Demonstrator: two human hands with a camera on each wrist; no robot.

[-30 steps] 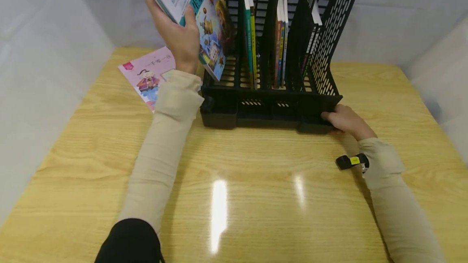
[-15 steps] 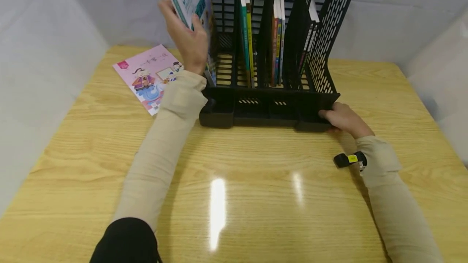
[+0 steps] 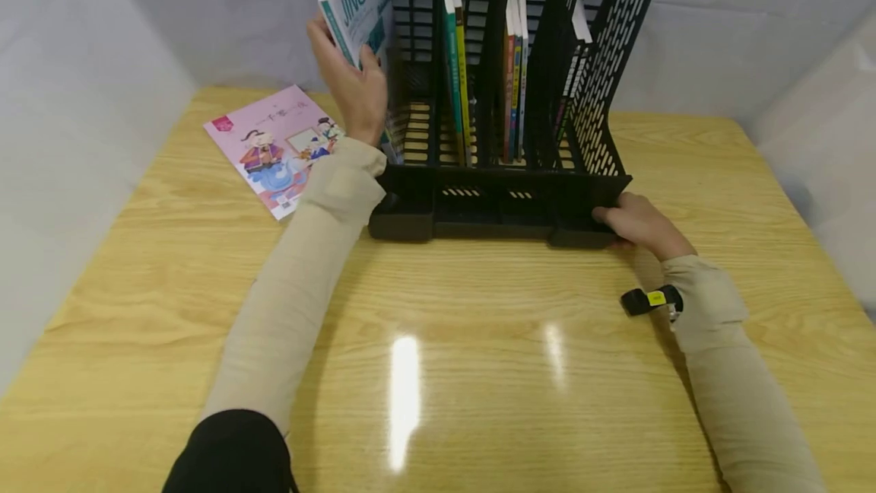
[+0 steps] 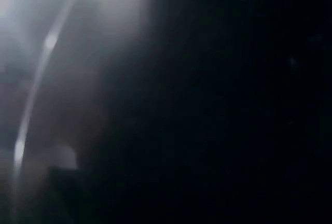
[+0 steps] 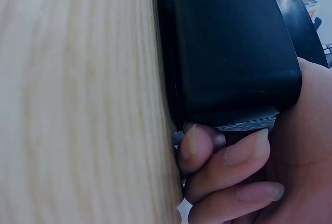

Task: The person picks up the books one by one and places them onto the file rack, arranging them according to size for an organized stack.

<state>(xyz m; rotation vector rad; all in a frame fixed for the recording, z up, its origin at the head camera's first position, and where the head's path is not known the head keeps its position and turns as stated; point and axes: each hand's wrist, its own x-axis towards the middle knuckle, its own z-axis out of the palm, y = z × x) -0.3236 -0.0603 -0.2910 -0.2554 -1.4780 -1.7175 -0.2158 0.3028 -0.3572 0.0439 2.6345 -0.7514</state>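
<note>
My left hand [image 3: 353,90] grips a white and teal book [image 3: 359,2] lettered JINGDIAN, thumb on its cover. The book stands in the leftmost compartment of a black file rack [image 3: 493,204], its lower part largely behind my hand and wrist. At the rack's front right corner, my right hand [image 3: 645,225] holds on, thumb on top. In the right wrist view, curled fingers [image 5: 228,169] sit below the rack's rounded black corner [image 5: 233,42]. The left wrist view is too dark and blurred to show the hand or book.
Thin books [image 3: 455,82] lean in the second compartment, several more [image 3: 515,74] in the third, and another [image 3: 580,21] at the right. A pink booklet [image 3: 274,147] lies flat on the wooden table [image 3: 506,386], left of the rack. A pale cloth backdrop [image 3: 739,36] hangs behind.
My left hand has moved the teal book rightward into the rack's left compartment and turned it more edge-on. More of the pink booklet shows. My right hand keeps its hold on the corner.
</note>
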